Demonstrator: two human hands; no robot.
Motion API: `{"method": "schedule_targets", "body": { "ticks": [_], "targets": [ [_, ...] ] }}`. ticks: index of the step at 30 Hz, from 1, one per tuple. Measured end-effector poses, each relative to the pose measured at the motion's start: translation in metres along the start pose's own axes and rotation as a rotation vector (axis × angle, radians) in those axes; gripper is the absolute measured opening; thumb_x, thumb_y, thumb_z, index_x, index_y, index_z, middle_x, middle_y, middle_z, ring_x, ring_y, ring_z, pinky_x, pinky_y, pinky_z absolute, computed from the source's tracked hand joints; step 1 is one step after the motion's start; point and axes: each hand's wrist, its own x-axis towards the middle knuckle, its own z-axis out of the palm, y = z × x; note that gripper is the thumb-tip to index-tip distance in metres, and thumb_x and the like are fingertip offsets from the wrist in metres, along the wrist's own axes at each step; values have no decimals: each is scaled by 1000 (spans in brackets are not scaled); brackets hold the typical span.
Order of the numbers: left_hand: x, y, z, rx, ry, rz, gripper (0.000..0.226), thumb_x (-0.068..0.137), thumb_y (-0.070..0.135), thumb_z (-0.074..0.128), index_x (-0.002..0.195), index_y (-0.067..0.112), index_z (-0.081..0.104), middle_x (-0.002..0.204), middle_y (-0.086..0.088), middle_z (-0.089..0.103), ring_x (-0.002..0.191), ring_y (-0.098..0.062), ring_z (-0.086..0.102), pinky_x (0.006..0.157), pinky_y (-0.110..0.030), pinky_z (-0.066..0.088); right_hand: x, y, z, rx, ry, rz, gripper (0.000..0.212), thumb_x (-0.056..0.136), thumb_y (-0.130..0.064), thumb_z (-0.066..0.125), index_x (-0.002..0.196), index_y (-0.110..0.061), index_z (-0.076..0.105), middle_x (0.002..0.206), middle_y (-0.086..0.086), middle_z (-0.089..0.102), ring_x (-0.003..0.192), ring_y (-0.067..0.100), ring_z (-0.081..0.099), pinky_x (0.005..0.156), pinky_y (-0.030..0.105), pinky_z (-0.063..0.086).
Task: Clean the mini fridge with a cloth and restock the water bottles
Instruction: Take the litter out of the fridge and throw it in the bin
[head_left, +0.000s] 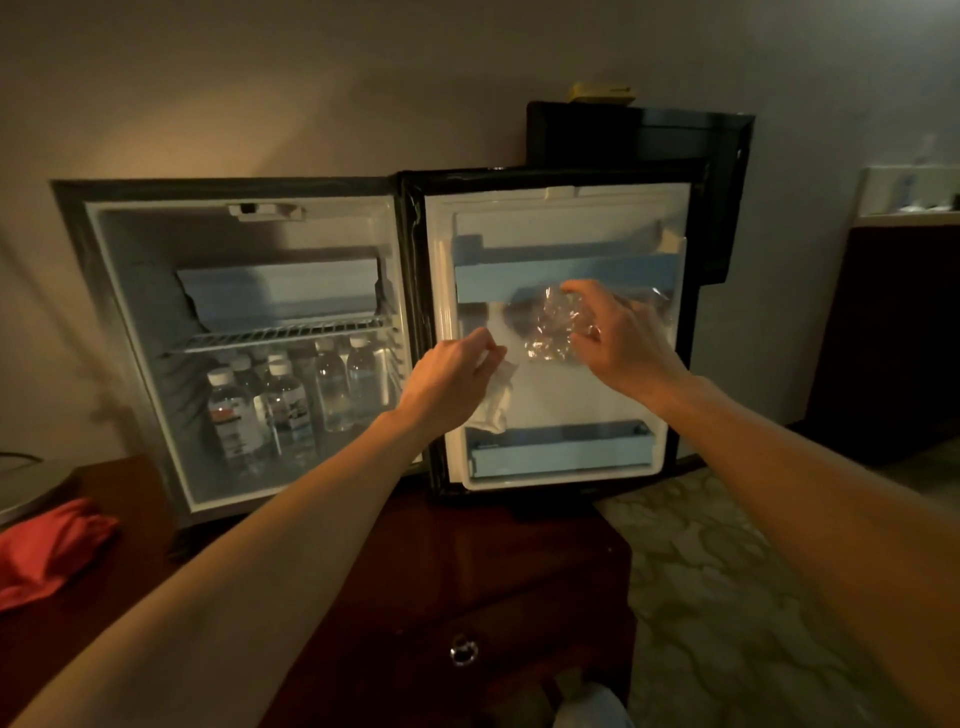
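The mini fridge stands open on a dark wooden cabinet, its door swung wide to the right. Several water bottles stand on the fridge floor under a wire shelf. My left hand is closed on a white cloth that hangs against the door's inner panel. My right hand grips a crumpled clear plastic wrapper in front of the door's upper blue shelf. The lower door shelf holds nothing I can see.
A red cloth lies on the cabinet top at the left, beside a grey round tray. A drawer knob shows below. Patterned carpet lies to the right, with dark furniture beyond.
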Motion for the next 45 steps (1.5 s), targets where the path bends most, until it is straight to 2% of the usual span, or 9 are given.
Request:
{"method": "schedule_targets", "body": {
  "ticks": [7,13,17,21,26,32,37,42,45],
  "targets": [
    [-26,1,39,5,-111,5,29,100,38,48,95,11,58,76,-4,64,64,-23,60,57,-38,50,-55,14,16,-79,-233,105,14,84,-17,71,90,-4,71,86,5,57,75,21,55,71,39,51],
    [-48,18,82,-97,-271,105,38,89,38,32,110,10,49,97,-7,57,81,-27,54,71,-41,43,-103,21,22,-190,-423,239,25,91,-30,59,102,-9,69,117,3,56,114,25,48,98,39,42],
    [-60,26,119,-147,-357,32,25,95,6,40,119,8,42,122,-12,49,97,-31,53,79,-43,42,-130,33,29,-181,-529,426,17,96,-28,51,82,-18,50,71,-7,50,66,12,53,55,21,33],
    [-82,34,152,-219,-446,-13,41,92,-3,42,130,13,38,129,-6,44,98,-23,54,83,-40,49,-167,48,37,-168,-559,488,10,96,-22,53,87,-20,49,75,-6,50,71,14,53,61,24,35],
    [-110,43,200,-265,-536,-59,32,94,4,43,125,16,40,127,-6,49,98,-24,54,87,-45,49,-219,67,47,-146,-569,572,14,99,-24,47,87,-16,47,74,-4,51,71,17,56,54,24,33],
    [-129,67,254,-158,-334,122,17,92,12,55,109,16,52,109,0,52,85,-16,55,70,-33,48,-296,86,55,-51,-653,790,16,97,-29,53,104,-14,53,87,-1,58,73,13,60,69,32,54],
    [-145,100,309,-120,-582,332,25,93,33,47,111,15,51,106,0,48,86,-16,48,70,-30,38,-355,116,46,47,-622,998,17,101,-30,42,106,-14,48,90,4,59,73,19,60,63,32,51],
    [-176,126,383,-275,-844,131,33,104,33,31,111,14,58,113,-1,42,93,-13,49,87,-35,47,-427,155,31,-31,-612,1122,30,105,-34,29,110,-12,49,98,6,55,80,16,53,73,34,47],
    [-198,146,427,-292,-966,81,32,103,22,41,131,10,50,120,-2,35,99,-14,48,90,-31,47,-475,176,20,-61,-643,1227,28,103,-29,39,113,-5,50,109,12,54,95,23,55,85,41,48]
  ]
}}
